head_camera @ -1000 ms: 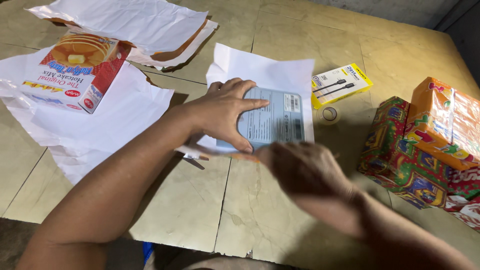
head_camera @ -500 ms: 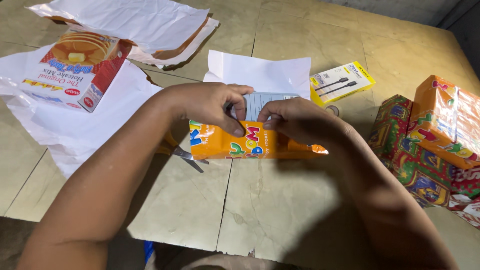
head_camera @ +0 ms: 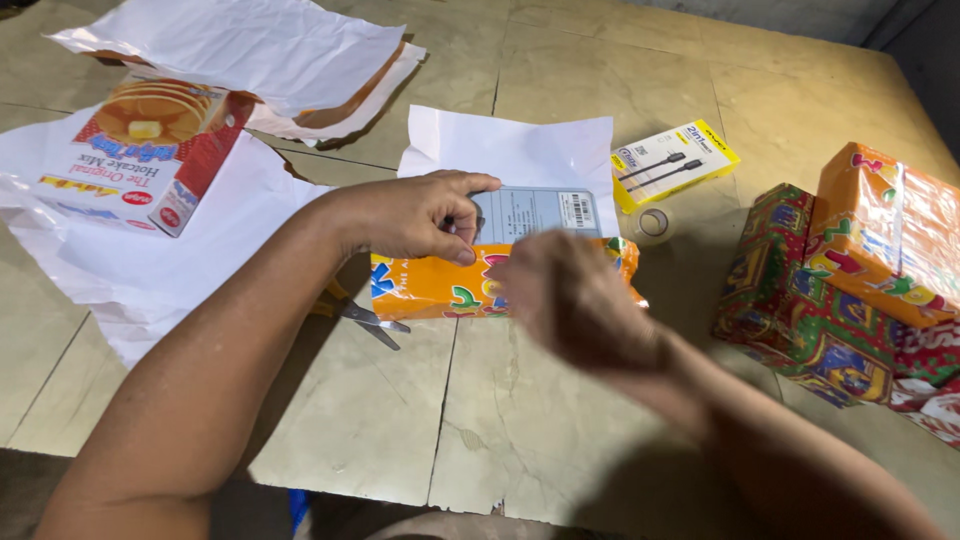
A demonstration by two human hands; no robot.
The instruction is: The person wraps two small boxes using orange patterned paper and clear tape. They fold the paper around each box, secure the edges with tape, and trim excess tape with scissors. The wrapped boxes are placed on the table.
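A flat grey box (head_camera: 535, 212) lies on a sheet of wrapping paper (head_camera: 520, 150), white side up. The near edge of the paper, orange with coloured letters (head_camera: 430, 285), is folded up over the box. My left hand (head_camera: 415, 215) pinches this orange flap against the box with thumb and fingers. My right hand (head_camera: 570, 300) is blurred just in front of the flap, fingers loosely curled, holding nothing that I can see.
Scissors (head_camera: 365, 318) lie partly under my left forearm. A roll of clear tape (head_camera: 655, 223) and a yellow cable box (head_camera: 675, 163) sit right of the paper. Two wrapped parcels (head_camera: 830, 290) stand at right. A pancake mix box (head_camera: 150, 150) rests on white paper at left.
The orange flap was folded up over the grey box by both hands. My right hand has since let go and drawn back toward me, while my left hand keeps pinching the flap.
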